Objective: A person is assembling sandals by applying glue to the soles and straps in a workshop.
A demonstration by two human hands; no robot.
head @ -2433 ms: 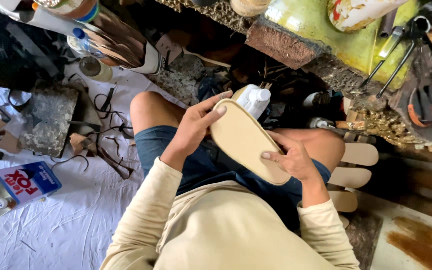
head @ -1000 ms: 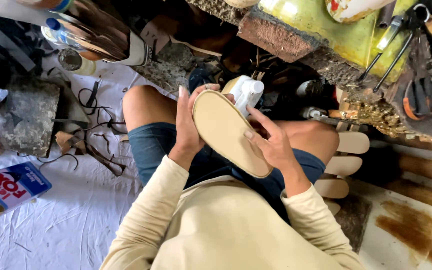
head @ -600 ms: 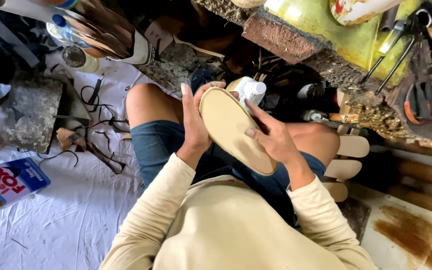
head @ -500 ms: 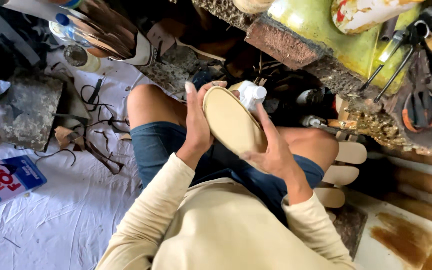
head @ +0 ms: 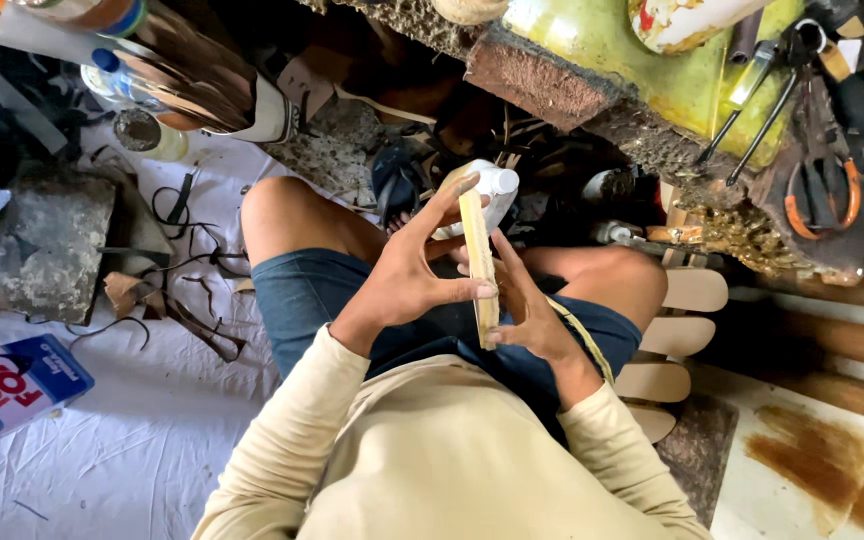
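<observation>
Where the person sits, the floor is covered by a rumpled white sheet (head: pixel 102 440) strewn with dark leather offcuts (head: pixel 182 320), a grey stone block (head: pixel 47 250) and a red and blue box (head: pixel 12 385) at the left edge. Ahead stands a worn green worktop (head: pixel 612 60) with a crusted, ragged front edge; pliers (head: pixel 822 190) with orange handles lie on its right part. On the right, a stack of pale flat soles (head: pixel 677 340) rests just beside the person's knee, with brown-stained boards beyond.

Over the lap, the tan insole (head: pixel 479 265) is turned edge-on to the camera, standing nearly upright between both hands. The left hand (head: pixel 407 275) has its grip closed on it, thumb pressing the near face and fingers spread along the far end. The right hand (head: pixel 527 315) cups the other face, fingers wrapped against it. A white bottle (head: pixel 497 185) shows just behind the insole's top.

Open room is scarce: clutter crowds the left, the worktop hems in the front, and only the space above the blue shorts (head: pixel 322 300) stays free.
</observation>
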